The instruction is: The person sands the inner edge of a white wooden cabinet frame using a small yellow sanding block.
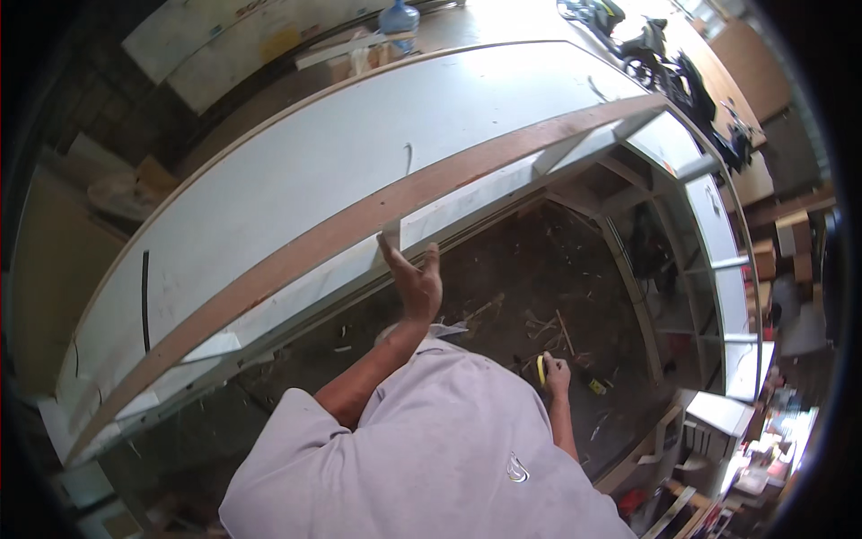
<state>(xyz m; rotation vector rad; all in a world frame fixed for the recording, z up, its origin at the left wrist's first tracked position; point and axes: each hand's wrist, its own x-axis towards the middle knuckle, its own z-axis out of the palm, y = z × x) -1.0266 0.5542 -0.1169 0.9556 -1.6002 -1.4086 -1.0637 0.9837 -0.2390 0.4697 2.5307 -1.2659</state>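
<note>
My left hand (pixel 421 286) is raised with its fingers apart. Its fingertips reach a short pale spacer under a long brown wooden rail (pixel 431 188); whether they touch it is unclear. The rail runs along the front of a large white panelled cabinet frame (pixel 323 162). Lower down, at my right side, my right hand (pixel 557 374) is closed around a yellow curved object (pixel 541 370), perhaps a roll of tape. Fingers hide part of it.
The frame's wing with crosspieces (pixel 704 168) bends round on the right. Wood scraps and a yellow item (pixel 597 386) litter the dark floor (pixel 539 283). Behind stand a blue water bottle (pixel 399 23) and motorbikes (pixel 663 57). A white cabinet piece (pixel 719 412) stands at lower right.
</note>
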